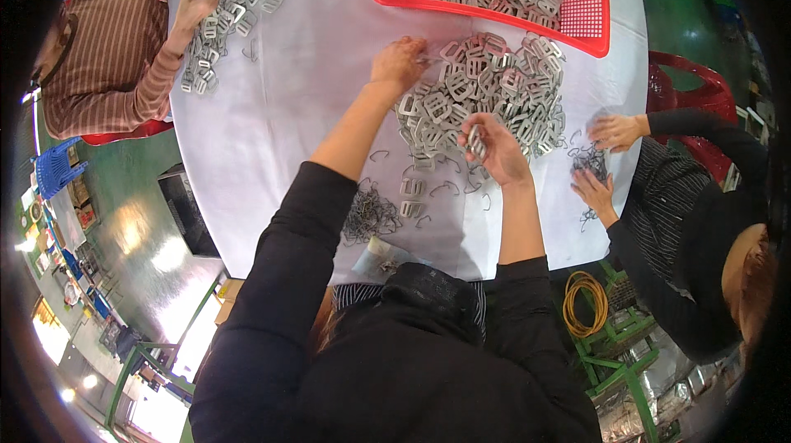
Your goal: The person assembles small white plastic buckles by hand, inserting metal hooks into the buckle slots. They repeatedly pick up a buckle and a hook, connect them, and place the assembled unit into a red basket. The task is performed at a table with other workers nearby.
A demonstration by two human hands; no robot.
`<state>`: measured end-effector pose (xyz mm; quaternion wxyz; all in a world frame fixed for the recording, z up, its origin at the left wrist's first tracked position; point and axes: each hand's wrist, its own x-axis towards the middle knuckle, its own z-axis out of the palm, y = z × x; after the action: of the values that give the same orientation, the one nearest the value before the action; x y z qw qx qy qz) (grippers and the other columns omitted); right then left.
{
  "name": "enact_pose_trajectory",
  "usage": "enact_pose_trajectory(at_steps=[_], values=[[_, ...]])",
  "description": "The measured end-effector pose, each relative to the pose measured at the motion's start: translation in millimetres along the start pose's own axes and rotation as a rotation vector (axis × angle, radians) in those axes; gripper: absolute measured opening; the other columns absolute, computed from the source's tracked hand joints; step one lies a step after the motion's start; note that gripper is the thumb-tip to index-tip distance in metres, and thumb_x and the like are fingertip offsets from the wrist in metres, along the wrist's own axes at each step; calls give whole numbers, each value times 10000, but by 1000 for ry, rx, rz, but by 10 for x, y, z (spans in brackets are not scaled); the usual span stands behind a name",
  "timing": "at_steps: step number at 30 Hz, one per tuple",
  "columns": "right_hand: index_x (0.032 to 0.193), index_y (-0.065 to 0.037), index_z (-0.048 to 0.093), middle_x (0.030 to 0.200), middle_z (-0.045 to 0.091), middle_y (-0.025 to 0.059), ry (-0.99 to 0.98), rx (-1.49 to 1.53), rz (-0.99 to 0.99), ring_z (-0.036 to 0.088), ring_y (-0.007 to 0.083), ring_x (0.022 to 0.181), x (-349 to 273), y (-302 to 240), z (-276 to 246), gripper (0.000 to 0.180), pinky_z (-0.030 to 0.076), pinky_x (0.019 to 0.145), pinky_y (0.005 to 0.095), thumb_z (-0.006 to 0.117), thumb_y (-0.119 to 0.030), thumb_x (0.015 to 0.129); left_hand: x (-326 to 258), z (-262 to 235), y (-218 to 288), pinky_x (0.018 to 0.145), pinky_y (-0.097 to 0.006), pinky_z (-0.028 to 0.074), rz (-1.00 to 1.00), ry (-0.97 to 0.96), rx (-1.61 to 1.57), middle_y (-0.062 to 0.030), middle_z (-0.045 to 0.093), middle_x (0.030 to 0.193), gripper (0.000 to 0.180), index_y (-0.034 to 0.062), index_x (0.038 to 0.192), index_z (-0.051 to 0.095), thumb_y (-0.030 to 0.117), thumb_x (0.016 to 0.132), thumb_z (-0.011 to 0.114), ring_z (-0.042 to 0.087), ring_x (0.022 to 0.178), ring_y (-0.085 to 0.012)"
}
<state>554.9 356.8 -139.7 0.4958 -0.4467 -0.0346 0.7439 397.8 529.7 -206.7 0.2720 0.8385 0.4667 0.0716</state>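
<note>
A heap of flat grey metal slide buckles (461, 105) lies on the white-covered table. My right hand (504, 153) is closed around a few slide buckles (475, 142), held above the heap's near edge. At the heap's upper left edge is my left hand (400, 65), its fingers drawn together; what they pinch is blurred. Between my forearms, a short column of slide buckles (411, 196) rests on the cloth. Beside it, near my left forearm, is a pile of thin bent wire pieces (372, 216), with a few more scattered around.
A red plastic basket (486, 10) full of slide buckles stands at the far side. At left, a person in a striped top (115, 47) handles another buckle pile (216, 39). At right, a person's hands (606, 154) spread over wire pieces. A small packet (386, 258) lies at the near edge.
</note>
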Motion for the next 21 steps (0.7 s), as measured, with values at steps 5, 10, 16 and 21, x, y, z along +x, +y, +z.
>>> enact_pose_trajectory(at_steps=[5, 10, 16, 21], values=[[884, -38, 562, 753, 586, 68, 134, -1059, -97, 600, 216, 820, 626, 158, 532, 306, 455, 645, 309, 670, -297, 761, -663, -455, -741, 637, -284, 437, -269, -193, -635, -49, 563, 803, 375, 3, 908, 579, 362, 808, 624, 565, 759, -156], [944, -65, 613, 875, 617, 122, 319, -1726, -519, 587, 296, 815, 1228, 413, 859, 293, 450, 723, 386, 673, -237, 715, -1223, -941, -867, 535, -262, 469, -398, -121, -1679, -54, 554, 877, 249, 41, 912, 574, 280, 858, 533, 568, 772, -166], [887, -35, 663, 827, 647, 119, 112, -1366, -199, 614, 213, 774, 901, 72, 826, 279, 456, 707, 319, 679, -251, 712, -1318, -749, -722, 565, -287, 509, -534, -88, -1702, -102, 592, 961, 274, 42, 1015, 583, 235, 820, 585, 617, 791, -215], [947, -32, 649, 820, 645, 80, 388, -896, -151, 600, 161, 750, 192, -97, 10, 285, 446, 607, 252, 677, -220, 735, -915, -338, -17, 671, -377, 473, -362, -168, -654, -76, 587, 842, 316, 79, 1023, 612, 265, 770, 642, 602, 815, -226]])
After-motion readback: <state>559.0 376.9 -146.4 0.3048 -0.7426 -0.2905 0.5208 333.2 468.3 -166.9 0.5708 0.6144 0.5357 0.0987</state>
